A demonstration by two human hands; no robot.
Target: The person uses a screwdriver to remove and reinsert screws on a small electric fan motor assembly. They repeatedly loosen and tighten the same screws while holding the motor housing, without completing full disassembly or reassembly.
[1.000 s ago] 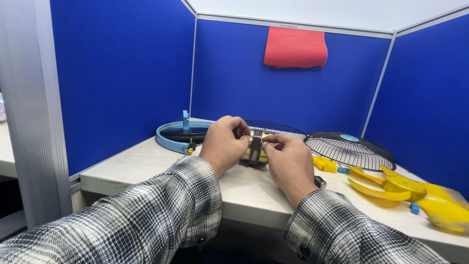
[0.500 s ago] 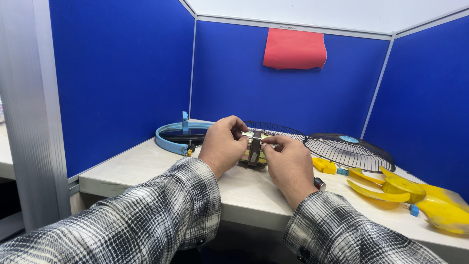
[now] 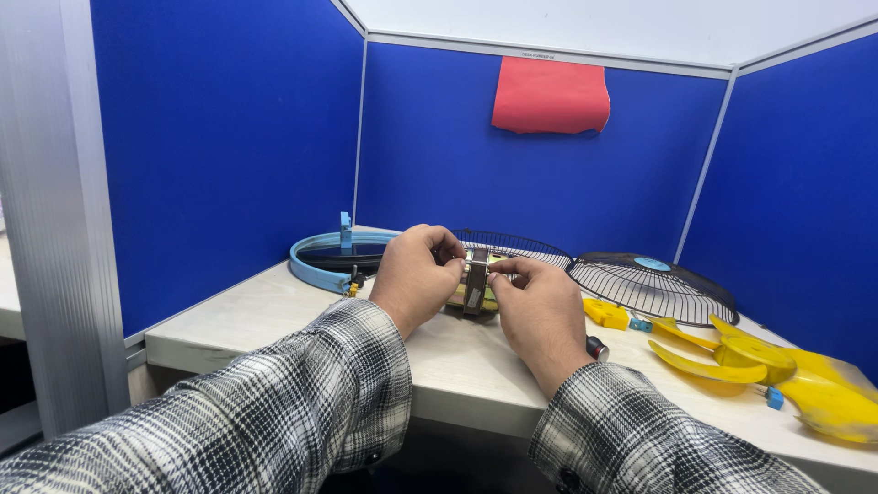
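Both hands grip a small fan motor [image 3: 476, 282], a grey metal block with yellow parts, held just above the light desk [image 3: 274, 316]. My left hand [image 3: 416, 274] clasps its left side with the fingers curled over the top. On the right side my right hand [image 3: 540, 306] pinches it with thumb and fingers. Most of the motor is hidden between the hands. Both sleeves are black and white plaid.
A light blue fan ring [image 3: 329, 256] lies at the back left. Two black wire fan guards [image 3: 654, 284] rest behind the hands. Yellow fan blades [image 3: 732, 357] and yellow parts [image 3: 606, 314] lie at the right. Blue partition walls enclose the desk; a red cloth [image 3: 551, 95] hangs above.
Both hands stay on the motor in nearly the same place; only the fingers have shifted slightly on it.
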